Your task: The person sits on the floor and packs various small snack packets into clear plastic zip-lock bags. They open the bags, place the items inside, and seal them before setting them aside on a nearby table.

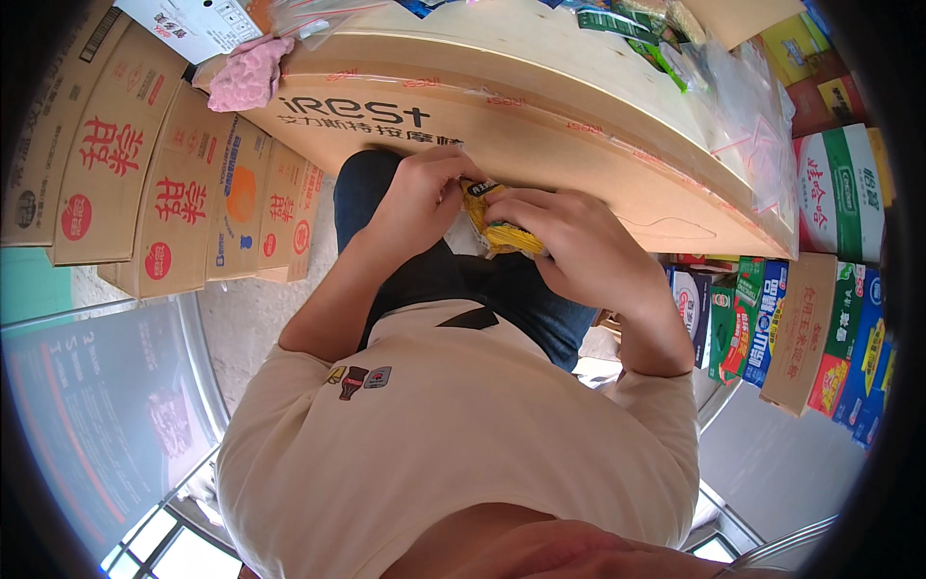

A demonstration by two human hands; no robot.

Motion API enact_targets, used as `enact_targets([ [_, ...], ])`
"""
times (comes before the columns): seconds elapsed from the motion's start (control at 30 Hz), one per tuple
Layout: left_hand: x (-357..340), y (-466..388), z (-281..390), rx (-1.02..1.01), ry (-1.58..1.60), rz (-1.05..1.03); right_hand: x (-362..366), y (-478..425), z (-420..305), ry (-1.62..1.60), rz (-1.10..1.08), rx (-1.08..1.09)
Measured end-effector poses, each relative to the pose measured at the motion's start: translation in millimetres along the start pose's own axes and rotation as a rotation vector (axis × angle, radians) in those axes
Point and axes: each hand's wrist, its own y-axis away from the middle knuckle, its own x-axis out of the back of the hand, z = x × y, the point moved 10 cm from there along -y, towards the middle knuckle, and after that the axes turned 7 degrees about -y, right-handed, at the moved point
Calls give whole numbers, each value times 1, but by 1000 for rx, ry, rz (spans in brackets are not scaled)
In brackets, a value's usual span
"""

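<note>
Both hands meet above my lap, in front of the side of a large cardboard box (477, 123). Between them is a crinkled yellow plastic packet (506, 237) with a dark printed patch near its top. My right hand (553, 228) grips the packet's body, its fingers curled over the front. My left hand (430, 192) pinches the packet's upper corner between thumb and forefinger. Whether the packet is torn cannot be told, and its contents are hidden.
A pink cloth (249, 74) hangs over the box's left corner. Clear plastic bags (752, 137) and a green packet (615, 23) lie on the pale top. Cartons (170, 210) stand at left; coloured boxes (767, 318) stand at right.
</note>
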Motion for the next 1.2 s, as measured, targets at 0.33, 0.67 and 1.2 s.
enact_targets([
  [0.33, -5, 5, 12, -24, -51, 20, -12, -5, 12, 9, -145, -101],
  [0.67, -6, 10, 19, 4, -69, 44, -14, -9, 10, -12, -145, -90],
  [1.2, 8, 3, 19, -18, 72, 31, -11, 2, 5, -172, -137, 66],
])
